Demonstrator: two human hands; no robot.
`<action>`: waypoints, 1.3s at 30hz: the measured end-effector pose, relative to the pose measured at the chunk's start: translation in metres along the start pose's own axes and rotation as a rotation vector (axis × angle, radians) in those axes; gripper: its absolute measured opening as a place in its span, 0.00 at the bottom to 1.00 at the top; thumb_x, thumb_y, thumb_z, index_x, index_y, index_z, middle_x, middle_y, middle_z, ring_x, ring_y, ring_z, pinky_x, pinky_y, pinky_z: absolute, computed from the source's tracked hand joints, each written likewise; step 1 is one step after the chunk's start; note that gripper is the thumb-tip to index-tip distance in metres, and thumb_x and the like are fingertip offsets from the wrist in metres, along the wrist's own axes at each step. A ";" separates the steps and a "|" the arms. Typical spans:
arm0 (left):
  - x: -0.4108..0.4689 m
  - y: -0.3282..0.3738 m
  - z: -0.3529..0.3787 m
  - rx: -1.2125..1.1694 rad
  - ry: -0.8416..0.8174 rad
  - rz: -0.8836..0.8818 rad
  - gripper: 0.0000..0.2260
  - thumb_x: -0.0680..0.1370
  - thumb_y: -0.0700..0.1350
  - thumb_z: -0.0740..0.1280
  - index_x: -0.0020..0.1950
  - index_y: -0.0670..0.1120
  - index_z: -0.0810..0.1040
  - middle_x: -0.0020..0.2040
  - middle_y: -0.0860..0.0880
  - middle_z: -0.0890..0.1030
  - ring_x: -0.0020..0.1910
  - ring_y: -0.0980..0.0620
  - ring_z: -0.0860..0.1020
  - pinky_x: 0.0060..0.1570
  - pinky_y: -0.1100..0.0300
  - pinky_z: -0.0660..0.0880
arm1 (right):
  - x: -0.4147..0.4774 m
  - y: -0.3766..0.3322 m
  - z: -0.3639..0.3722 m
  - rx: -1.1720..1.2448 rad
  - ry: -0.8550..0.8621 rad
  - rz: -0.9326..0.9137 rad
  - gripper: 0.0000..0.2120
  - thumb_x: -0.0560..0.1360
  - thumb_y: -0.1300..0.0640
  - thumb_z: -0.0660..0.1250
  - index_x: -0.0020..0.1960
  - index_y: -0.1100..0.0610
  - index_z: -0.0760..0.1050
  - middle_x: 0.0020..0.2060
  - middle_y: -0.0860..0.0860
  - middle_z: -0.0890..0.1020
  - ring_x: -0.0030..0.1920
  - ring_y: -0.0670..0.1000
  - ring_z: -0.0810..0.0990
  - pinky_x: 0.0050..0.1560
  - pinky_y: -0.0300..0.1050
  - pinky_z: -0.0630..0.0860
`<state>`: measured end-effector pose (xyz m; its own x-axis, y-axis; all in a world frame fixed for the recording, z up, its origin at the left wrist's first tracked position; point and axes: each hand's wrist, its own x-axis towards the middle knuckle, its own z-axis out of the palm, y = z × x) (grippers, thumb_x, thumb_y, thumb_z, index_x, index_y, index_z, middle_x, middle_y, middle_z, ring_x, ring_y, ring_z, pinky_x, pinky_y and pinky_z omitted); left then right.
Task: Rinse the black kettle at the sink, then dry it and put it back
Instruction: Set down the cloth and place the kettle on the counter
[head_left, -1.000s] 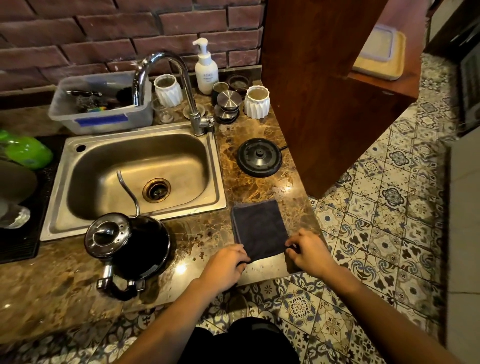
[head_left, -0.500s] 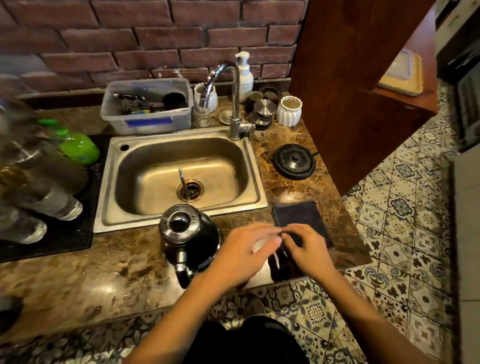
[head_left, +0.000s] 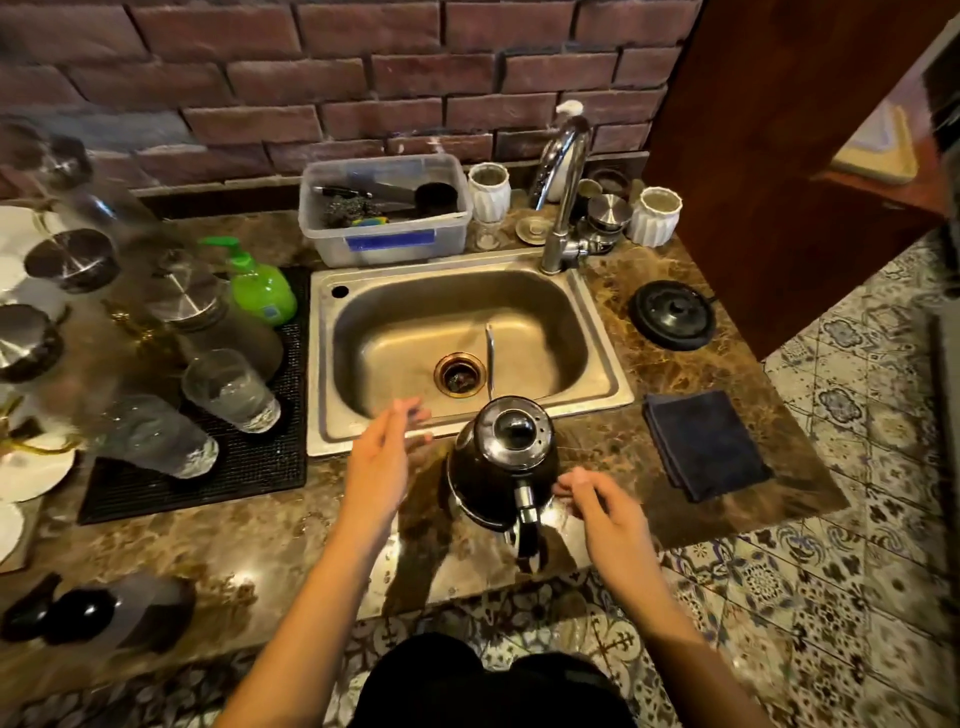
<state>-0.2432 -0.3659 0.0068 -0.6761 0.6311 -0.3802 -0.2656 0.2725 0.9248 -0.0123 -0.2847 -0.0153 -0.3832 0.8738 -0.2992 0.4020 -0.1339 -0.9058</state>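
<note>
A: Head view: your left hand (head_left: 375, 464) hovers open and empty just left of the black kettle (head_left: 503, 461). What step is this?

B: The very start, I'd say: the kettle stands on the counter (head_left: 249, 551) at the sink (head_left: 597, 332) front rim. Your right hand (head_left: 605, 514), fingers loosely spread and holding nothing, is just right of the handle (head_left: 527, 525).

A: Next?

B: Probably close on that handle and lift toward the tap (head_left: 563, 192). Beyond your right hand lies the folded cloth (head_left: 704, 441), then tiled floor (head_left: 831, 571).
</note>
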 end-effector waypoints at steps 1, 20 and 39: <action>0.004 -0.014 -0.004 0.004 0.003 -0.061 0.19 0.84 0.54 0.54 0.66 0.47 0.78 0.60 0.49 0.83 0.53 0.50 0.82 0.49 0.59 0.80 | -0.003 0.002 0.008 0.018 -0.013 0.034 0.14 0.83 0.47 0.60 0.55 0.50 0.83 0.49 0.46 0.86 0.53 0.40 0.83 0.62 0.46 0.77; 0.009 -0.081 0.013 -0.086 -0.190 -0.473 0.20 0.82 0.62 0.52 0.67 0.55 0.72 0.65 0.52 0.77 0.59 0.45 0.79 0.59 0.46 0.78 | -0.015 -0.003 0.063 0.218 -0.115 0.172 0.24 0.83 0.44 0.53 0.54 0.60 0.80 0.39 0.53 0.83 0.43 0.51 0.81 0.53 0.49 0.75; -0.003 -0.077 0.004 -0.104 -0.209 -0.455 0.19 0.83 0.59 0.55 0.71 0.56 0.72 0.56 0.61 0.78 0.57 0.45 0.81 0.57 0.49 0.78 | -0.029 -0.011 0.063 0.161 -0.101 0.062 0.20 0.80 0.42 0.56 0.43 0.56 0.75 0.34 0.51 0.73 0.38 0.52 0.72 0.49 0.53 0.70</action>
<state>-0.2181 -0.3861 -0.0635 -0.3268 0.6003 -0.7300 -0.5750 0.4867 0.6577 -0.0577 -0.3380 -0.0158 -0.4466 0.8114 -0.3772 0.2920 -0.2663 -0.9186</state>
